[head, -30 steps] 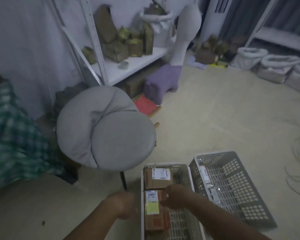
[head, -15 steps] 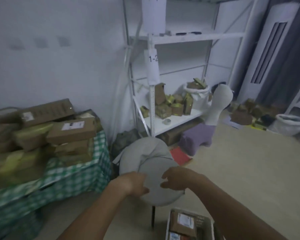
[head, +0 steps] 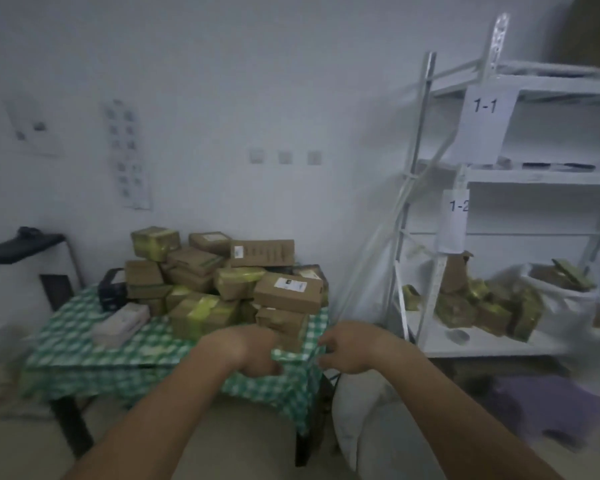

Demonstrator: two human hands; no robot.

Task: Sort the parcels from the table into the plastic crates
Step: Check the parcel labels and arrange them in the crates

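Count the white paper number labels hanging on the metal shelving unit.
2. The white paper label marked 1-1 hangs at the upper shelf level; the one below it, reading 1-2, is partly cut off by the post. Others may sit out of view.

Your two forearms enter from six o'clock, bare to the frame edge with no sleeve showing. Your left hand [head: 248,348] and right hand [head: 349,346] wear no gloves, rings or watch.

A white paper sheet [head: 484,124] hanging on the metal shelf rack [head: 541,174] reads "1-1". A second sheet [head: 455,220] lower on the rack seems to read "1-2", partly cut off. Parcel labels [head: 287,284] are too blurred to read.
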